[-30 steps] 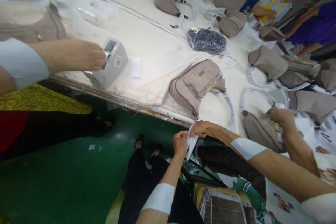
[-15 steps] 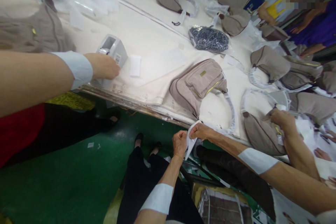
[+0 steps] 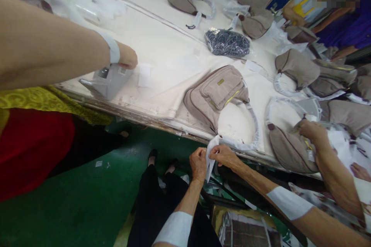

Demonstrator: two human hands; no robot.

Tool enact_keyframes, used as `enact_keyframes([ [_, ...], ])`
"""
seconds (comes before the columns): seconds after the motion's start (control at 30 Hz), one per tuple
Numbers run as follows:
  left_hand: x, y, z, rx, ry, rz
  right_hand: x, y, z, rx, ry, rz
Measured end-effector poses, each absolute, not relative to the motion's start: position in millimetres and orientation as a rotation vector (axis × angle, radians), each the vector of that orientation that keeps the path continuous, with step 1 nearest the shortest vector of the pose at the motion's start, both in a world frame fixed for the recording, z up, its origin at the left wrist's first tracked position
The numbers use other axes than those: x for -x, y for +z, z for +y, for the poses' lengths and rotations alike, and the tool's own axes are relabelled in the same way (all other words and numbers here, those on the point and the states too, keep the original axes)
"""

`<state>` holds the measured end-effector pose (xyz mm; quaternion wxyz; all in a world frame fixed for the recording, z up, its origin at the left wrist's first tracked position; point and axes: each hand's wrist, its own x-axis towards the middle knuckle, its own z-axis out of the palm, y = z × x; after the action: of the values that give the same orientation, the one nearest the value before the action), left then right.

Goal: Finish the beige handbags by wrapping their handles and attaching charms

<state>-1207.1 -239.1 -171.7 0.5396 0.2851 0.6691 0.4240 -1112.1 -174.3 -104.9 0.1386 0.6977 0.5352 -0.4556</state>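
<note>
My left hand (image 3: 198,163) pinches one side of a folded white sheet of thin wrapping (image 3: 212,147) just off the table's front edge. From the other side, the fingers of my right hand (image 3: 225,156) are closed on the same sheet. It hangs down between my hands; its upper end reaches the lower corner of a taupe handbag (image 3: 222,88). That bag lies on the table with its pocket and small metal plate facing up. Its looped strap (image 3: 255,123) is covered in white wrapping and curves round to the right of my hands.
At left, a co-worker's hand (image 3: 127,57) is on a grey tape dispenser (image 3: 111,81) by the table edge. Another co-worker's hand (image 3: 314,133) touches a taupe bag (image 3: 285,148) close to my right. A plastic-wrapped dark bundle (image 3: 227,42) lies behind my bag. Below stands a carton (image 3: 249,218).
The co-worker at left has leaned in and turned the tape dispenser toward the table edge. A taupe bag at far left is now hidden or gone. My hands stay on the white sheet.
</note>
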Motion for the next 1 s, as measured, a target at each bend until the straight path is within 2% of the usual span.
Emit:
enact_keyframes([
  [0.4,1205,-166,-239,-0.85,0.989,1.658,1108,-97,-160,-1.907,-1.48,1.406],
  [0.7,1201,-169,-238,-0.917,0.975,1.716,1110,-99,-168,-1.912,-1.279,1.596],
  [1.0,1196,-168,-236,-0.812,1.008,1.651,1106,-95,-160,-1.903,-1.429,1.405],
])
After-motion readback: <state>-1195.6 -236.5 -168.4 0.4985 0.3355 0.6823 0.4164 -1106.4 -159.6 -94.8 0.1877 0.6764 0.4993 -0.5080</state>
